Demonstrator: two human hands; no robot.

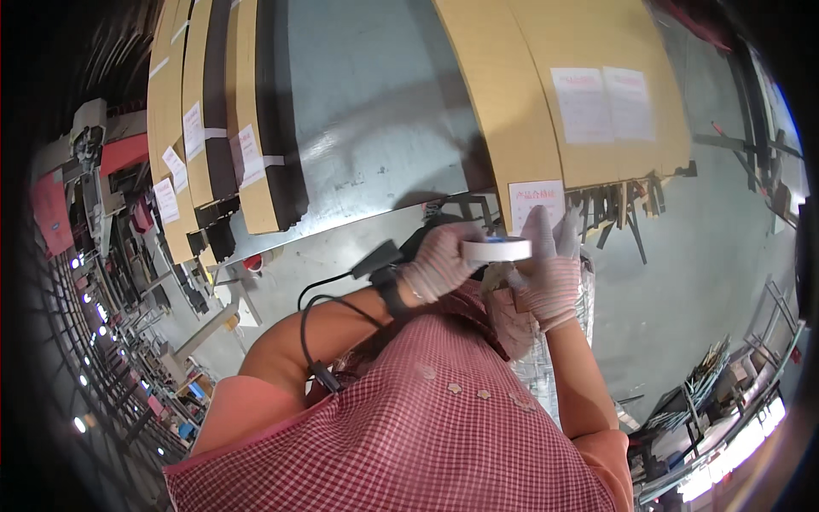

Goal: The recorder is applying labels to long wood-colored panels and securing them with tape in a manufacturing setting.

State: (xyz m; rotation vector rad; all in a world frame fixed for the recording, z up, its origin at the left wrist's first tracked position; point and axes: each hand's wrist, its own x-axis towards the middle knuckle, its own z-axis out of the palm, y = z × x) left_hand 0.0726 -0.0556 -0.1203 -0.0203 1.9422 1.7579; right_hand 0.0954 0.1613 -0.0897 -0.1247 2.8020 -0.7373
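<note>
My gloved left hand [445,262] is closed around a roll of white tape [498,250], which is seen edge-on with a bit of blue at its top. Just right of the roll, my gloved right hand [550,282] has its fingers stretched out and apart. Its fingertips reach the lower part of a white paper label [537,198] with red print. That label lies at the near end of a long tan cardboard-coloured stack [499,111]. Whether the right thumb touches the tape I cannot tell.
Two more paper labels [604,104] sit on the wide tan stack [614,34]. A grey metal table [367,128] spans the middle. On its left stand several long tan-and-dark bundles [247,94] with labels. Dark strips [631,213] jut out below the right stack. A black cable [304,328] hangs by my left forearm.
</note>
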